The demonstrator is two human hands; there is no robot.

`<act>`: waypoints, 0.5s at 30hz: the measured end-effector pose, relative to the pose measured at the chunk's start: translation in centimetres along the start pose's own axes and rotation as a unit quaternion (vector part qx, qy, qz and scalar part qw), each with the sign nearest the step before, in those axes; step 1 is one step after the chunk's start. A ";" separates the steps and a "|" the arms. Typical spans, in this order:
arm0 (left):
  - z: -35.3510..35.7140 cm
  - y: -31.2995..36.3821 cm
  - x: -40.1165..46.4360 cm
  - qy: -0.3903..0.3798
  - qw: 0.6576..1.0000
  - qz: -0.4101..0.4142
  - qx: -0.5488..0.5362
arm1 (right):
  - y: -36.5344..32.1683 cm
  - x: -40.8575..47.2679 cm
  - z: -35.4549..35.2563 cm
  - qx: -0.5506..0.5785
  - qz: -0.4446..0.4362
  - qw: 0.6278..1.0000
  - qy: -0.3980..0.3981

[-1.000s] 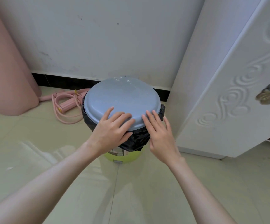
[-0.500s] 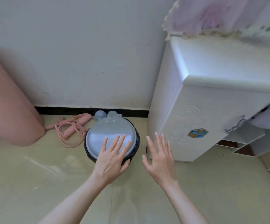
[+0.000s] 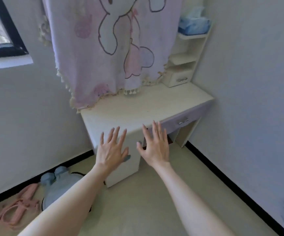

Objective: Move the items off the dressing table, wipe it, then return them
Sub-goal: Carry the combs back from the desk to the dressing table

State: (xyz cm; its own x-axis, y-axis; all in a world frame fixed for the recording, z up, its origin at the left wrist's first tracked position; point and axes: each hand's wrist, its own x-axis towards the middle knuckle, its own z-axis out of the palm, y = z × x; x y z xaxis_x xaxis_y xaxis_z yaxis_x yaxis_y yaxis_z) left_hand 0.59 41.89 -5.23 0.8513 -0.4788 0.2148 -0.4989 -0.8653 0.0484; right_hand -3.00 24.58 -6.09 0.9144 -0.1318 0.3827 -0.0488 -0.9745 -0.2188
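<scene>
both hands out in front of the dressing table (image 3: 137, 108), held in the air and grasping nothing. left hand (image 3: 111, 151) spread flat, fingers straight and splayed, back of the hand up, seen over the front left corner of the table and its cupboard door. right hand (image 3: 155, 145) likewise released, fingers straight and close together, thumb out to the side, seen across the front edge near the middle. cannot tell whether either hand touches the table; both look to be short of it. pale tabletop showing bare wood from the front edge to the back, with a lilac drawer (image 3: 183, 119) under the front edge on the right, metal handle on it. lilac cartoon rabbit cloth (image 3: 110, 48) hanging down at the back edge, tasselled hem just above or brushing the back left corner. small white shelf unit (image 3: 185, 60) standing on the back right corner, little drawer at its base, blue tissue pack (image 3: 194, 25) on its top shelf. down on the floor left of the table, against the wall, blue-grey lidded bin (image 3: 59, 186) partly hidden behind the left forearm, and a pink cord (image 3: 17, 208) lying in loops further left. dark-framed window (image 3: 5, 31) at upper left.
</scene>
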 end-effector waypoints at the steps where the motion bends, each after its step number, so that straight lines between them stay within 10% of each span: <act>1: -0.8 1.5 1.0 0.011 1.000 0.025 -0.007 | 0.8 -0.4 -1.7 -0.018 0.023 1.000 0.005; 15: -5.4 29.1 -0.3 0.002 0.886 0.457 -0.070 | 13.3 -21.4 -18.9 -0.177 0.465 0.864 0.074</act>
State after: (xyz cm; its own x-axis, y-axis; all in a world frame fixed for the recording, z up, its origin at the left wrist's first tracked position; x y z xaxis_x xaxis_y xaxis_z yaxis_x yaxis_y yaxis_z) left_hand -15.11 17.63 1.38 0.0795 -0.9700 0.2296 -0.9957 -0.0882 -0.0280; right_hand -30.82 11.01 -0.23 0.3537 -0.8838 0.3062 -0.8784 -0.4263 -0.2159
